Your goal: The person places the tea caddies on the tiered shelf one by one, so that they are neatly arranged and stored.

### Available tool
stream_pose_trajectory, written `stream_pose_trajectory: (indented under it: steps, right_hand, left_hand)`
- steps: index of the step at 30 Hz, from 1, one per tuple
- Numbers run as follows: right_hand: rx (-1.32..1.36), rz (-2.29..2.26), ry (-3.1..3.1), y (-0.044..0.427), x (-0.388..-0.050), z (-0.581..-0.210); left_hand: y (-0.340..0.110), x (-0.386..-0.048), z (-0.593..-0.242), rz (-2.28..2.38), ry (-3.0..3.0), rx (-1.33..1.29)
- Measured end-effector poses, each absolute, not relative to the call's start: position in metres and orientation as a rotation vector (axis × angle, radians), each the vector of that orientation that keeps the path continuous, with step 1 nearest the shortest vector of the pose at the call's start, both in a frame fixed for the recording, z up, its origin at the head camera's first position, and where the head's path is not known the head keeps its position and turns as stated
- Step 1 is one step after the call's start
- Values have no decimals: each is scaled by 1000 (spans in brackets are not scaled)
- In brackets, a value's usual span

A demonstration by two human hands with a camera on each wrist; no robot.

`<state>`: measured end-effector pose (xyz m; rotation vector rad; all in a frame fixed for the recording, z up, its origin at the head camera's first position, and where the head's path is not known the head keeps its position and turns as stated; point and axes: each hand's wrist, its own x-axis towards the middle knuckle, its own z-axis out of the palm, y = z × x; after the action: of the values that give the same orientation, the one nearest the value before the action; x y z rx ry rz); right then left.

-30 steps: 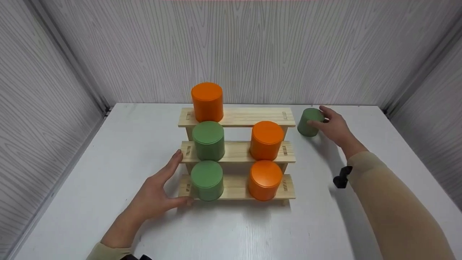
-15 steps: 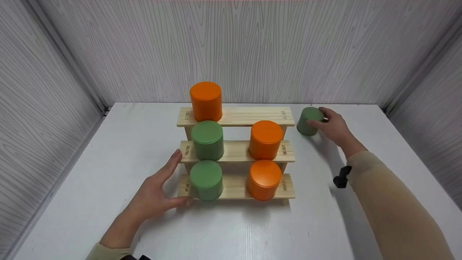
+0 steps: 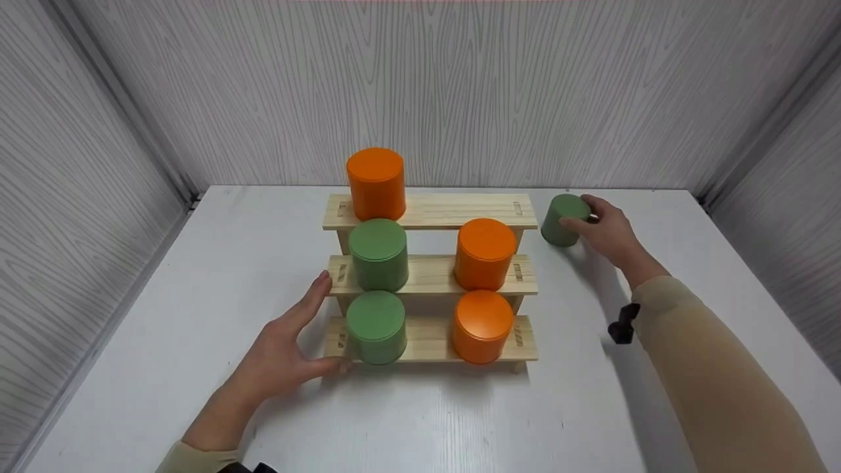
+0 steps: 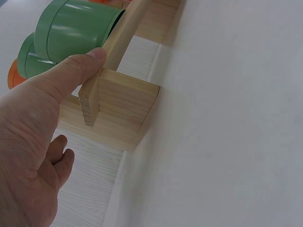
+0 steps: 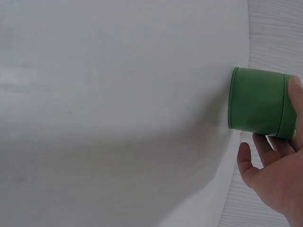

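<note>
A three-step wooden display stand (image 3: 430,338) stands in the middle of the table. Across its left end spreads my left hand (image 3: 279,358), the thumb pressed on the lowest step's front edge and the fingertips at the middle step. In the left wrist view that thumb lies on the plank below a green canister (image 4: 78,28); the last fingers are curled. Right of the top step, my right hand (image 3: 608,230) grips a lidded green canister (image 3: 557,226) between thumb and fingers near its lid. Whether its base touches the table, I cannot tell.
On the left side stand an orange canister (image 3: 376,187) on the top step, a green canister (image 3: 379,256) on the middle and another green canister (image 3: 376,328) below. Orange canisters (image 3: 485,256) occupy the right of the two lower steps. Pale wood-grain walls (image 3: 420,92) enclose the white table (image 3: 420,427).
Neither hand visibly moves, and both keep their hold. The whole scene shifts by only a few pixels in the head view.
</note>
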<state>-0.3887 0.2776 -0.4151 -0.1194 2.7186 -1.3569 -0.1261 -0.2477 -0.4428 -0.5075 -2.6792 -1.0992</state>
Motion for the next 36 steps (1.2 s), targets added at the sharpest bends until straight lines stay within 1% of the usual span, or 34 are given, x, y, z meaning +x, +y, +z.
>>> stream_pose_trajectory:
  steps: [13,21,28,36]
  right_hand:
    - [-123,-1338,2736,277,-385,-413]
    - [-154,-1334,2710,279,-378,-411]
    - [-109,-1275,2751,280,-372,-409]
    - [-141,-1205,2761,285,-365,-400]
  left_hand:
    - [-248,-125,-441,-1083,-2667,-528]
    - [-247,-126,-442,-1105,-2705,-477]
    - [-248,-126,-442,-1103,-2674,-517]
    - [-247,-127,-442,-1092,-2686,-514]
